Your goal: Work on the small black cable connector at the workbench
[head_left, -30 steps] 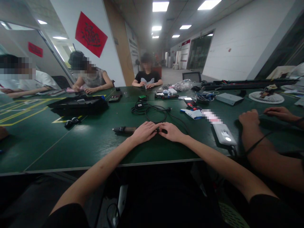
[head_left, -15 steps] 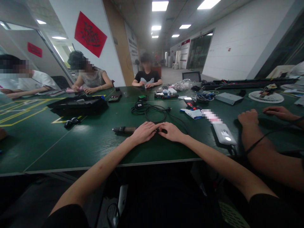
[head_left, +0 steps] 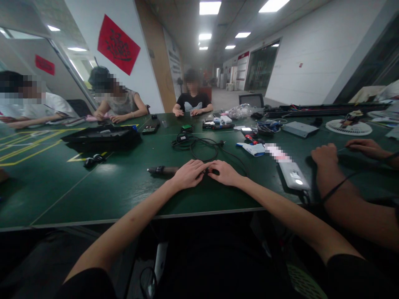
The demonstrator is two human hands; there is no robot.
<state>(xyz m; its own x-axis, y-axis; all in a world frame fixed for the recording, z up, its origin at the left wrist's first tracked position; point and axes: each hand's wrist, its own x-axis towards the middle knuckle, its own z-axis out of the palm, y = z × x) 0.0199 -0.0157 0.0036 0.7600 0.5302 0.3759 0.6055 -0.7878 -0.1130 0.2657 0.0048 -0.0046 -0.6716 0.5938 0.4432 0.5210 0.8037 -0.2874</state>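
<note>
A dark rod-shaped tool [head_left: 162,170] lies on the green table [head_left: 124,187], its tip pointing left. My left hand [head_left: 188,174] rests over the tool's right end, fingers curled around it. My right hand [head_left: 225,172] lies just to the right, fingertips meeting the left hand on the same dark piece; its fingers are bent and pressed down. A black cable [head_left: 199,148] loops on the table just beyond both hands.
A co-worker's forearms [head_left: 330,166] rest on the table at the right, beside a white device [head_left: 293,175]. A black case [head_left: 102,138] sits at the left. Small tools and gadgets [head_left: 249,135] lie further back. Three other people sit at the far side.
</note>
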